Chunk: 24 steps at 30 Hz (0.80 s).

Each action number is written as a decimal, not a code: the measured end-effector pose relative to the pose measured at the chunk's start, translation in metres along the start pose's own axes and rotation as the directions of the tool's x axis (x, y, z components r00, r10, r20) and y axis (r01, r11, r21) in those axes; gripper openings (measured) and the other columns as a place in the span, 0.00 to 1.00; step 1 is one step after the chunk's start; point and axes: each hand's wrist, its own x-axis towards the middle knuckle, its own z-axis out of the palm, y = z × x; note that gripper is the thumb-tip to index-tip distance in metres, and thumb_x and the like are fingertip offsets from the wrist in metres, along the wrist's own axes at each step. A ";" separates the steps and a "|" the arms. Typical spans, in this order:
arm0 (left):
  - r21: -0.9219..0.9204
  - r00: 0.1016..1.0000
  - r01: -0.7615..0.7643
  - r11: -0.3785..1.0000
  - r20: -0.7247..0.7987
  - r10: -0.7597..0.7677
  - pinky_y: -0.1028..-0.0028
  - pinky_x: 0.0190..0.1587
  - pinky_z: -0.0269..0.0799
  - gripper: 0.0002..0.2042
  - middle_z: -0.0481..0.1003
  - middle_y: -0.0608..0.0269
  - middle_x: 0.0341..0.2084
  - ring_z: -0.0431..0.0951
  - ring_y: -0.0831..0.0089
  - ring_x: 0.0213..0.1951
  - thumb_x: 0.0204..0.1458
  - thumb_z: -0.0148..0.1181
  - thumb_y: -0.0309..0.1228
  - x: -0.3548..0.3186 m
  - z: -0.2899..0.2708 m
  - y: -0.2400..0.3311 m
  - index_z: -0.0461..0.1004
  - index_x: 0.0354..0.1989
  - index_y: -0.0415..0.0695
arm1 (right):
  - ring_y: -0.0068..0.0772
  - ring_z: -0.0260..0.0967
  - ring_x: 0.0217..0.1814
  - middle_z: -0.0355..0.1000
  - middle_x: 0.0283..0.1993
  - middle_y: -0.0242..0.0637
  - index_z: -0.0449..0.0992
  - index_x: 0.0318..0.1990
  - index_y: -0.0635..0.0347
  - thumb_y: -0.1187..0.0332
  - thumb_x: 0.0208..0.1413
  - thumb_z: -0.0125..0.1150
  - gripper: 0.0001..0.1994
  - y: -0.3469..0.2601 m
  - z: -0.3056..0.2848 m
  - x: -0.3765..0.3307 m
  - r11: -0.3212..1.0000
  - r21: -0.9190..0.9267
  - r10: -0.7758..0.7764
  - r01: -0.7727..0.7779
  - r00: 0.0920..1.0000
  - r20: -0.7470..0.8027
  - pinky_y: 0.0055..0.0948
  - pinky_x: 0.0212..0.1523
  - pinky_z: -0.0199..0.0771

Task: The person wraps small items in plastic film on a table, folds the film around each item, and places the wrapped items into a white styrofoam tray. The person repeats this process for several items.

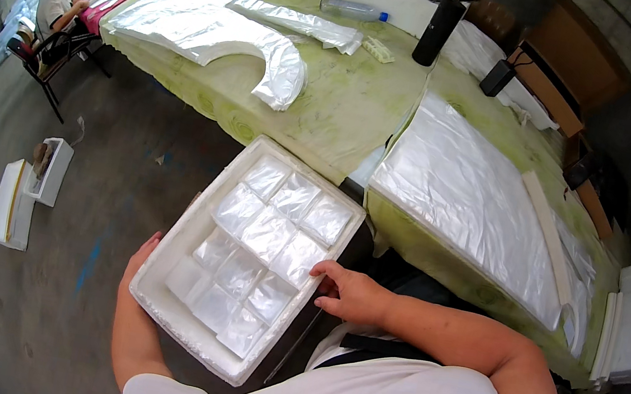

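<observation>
A white foam box (158,287) sits tilted in front of me, its open top facing up. Inside it, stacks of clear plastic bags (269,233) lie in rows across the box. My left hand (140,261) grips the box's outer left side, its fingers partly hidden by the wall. At the right rim, my right hand (349,292) has its fingers curled against the edge, with the thumb below. What bears the box from below is mostly hidden.
A green-covered table (348,110) stands ahead, with silvery plastic sheeting (194,24), a bottle (352,10) and a black cylinder (439,33). More sheeting (459,197) covers the table at right. Small foam boxes (14,203) lie on the left floor. A person (59,8) sits far left.
</observation>
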 end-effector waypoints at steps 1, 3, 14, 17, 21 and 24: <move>-0.050 1.000 -0.019 0.999 0.004 0.020 0.61 0.61 0.72 0.26 0.70 0.57 0.64 0.72 0.62 0.62 0.67 0.54 0.35 0.001 -0.011 -0.005 0.60 0.72 0.45 | 0.41 0.76 0.44 0.75 0.42 0.42 0.64 0.62 0.53 0.67 0.56 0.67 0.27 0.001 0.000 0.001 1.000 -0.003 -0.013 0.013 1.000 0.000 0.36 0.49 0.77; -0.151 0.998 -0.056 0.987 0.000 0.057 0.61 0.60 0.72 0.26 0.68 0.59 0.65 0.71 0.63 0.63 0.67 0.53 0.34 0.015 -0.046 -0.018 0.60 0.72 0.46 | 0.40 0.76 0.44 0.75 0.42 0.42 0.64 0.63 0.52 0.68 0.56 0.66 0.27 0.004 0.000 0.001 0.999 -0.006 -0.039 0.039 0.999 0.011 0.36 0.49 0.77; -0.081 0.768 -0.544 0.835 -0.449 0.457 0.60 0.68 0.59 0.28 0.64 0.64 0.68 0.65 0.63 0.67 0.66 0.54 0.42 -0.057 -0.061 0.067 0.58 0.73 0.53 | 0.27 0.74 0.47 0.75 0.47 0.36 0.66 0.65 0.52 0.69 0.59 0.66 0.27 -0.030 -0.038 -0.029 0.996 0.079 0.032 -0.030 0.999 -0.019 0.32 0.50 0.77; -0.095 0.690 -0.669 0.737 -0.447 0.569 0.61 0.65 0.65 0.26 0.69 0.64 0.63 0.70 0.65 0.61 0.67 0.53 0.39 -0.077 -0.022 0.098 0.60 0.72 0.52 | 0.25 0.73 0.50 0.75 0.48 0.35 0.69 0.63 0.53 0.71 0.59 0.65 0.24 -0.028 -0.049 -0.052 0.984 0.158 0.101 -0.085 0.991 -0.090 0.29 0.54 0.74; -0.164 0.690 -0.723 0.671 -0.173 0.702 0.62 0.63 0.68 0.24 0.71 0.62 0.60 0.72 0.65 0.59 0.66 0.53 0.35 -0.111 0.065 0.115 0.62 0.70 0.47 | 0.23 0.72 0.49 0.75 0.48 0.34 0.72 0.60 0.57 0.71 0.60 0.65 0.20 0.005 -0.063 -0.088 0.924 0.381 0.133 -0.037 0.964 -0.229 0.26 0.51 0.74; -0.212 0.721 -0.636 0.742 0.180 0.669 0.62 0.61 0.71 0.22 0.73 0.59 0.58 0.74 0.66 0.57 0.65 0.53 0.32 -0.150 0.158 0.103 0.65 0.67 0.43 | 0.23 0.72 0.48 0.75 0.48 0.34 0.72 0.58 0.58 0.73 0.60 0.64 0.19 0.031 -0.071 -0.112 0.861 0.509 0.208 -0.017 0.924 -0.322 0.26 0.49 0.75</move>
